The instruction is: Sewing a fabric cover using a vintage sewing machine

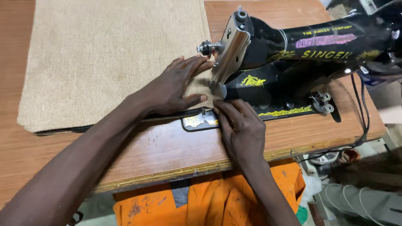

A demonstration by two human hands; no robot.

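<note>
1. On the wooden desk (138, 146) we see a large piece of tan burlap fabric (104, 58) spread flat, its near edge lined with a dark strip that runs toward the needle of a black sewing machine (293, 58).
2. We find our left hand (176, 86) lying palm down on the fabric's right corner, fingers spread and unclenched, pressing the cloth flat just left of the machine's metal face plate (230, 52).
3. We find our right hand (240, 127) resting on the desk's near side, its fingertips (220, 106) pinching or pressing the fabric's edge right at the foot of the needle; we cannot tell whether they actually grip the cloth or only hold it down.
4. We note that the two hands sit close together, with the fabric's corner between them, beside the machine's decorated slide plate (199, 121).
5. We see the machine's bed with yellow ornament stretching to the right, and a dark cord (362, 113) hanging over the desk's right edge.
6. We see orange work clothing (209, 201) below the desk's front edge.
</note>
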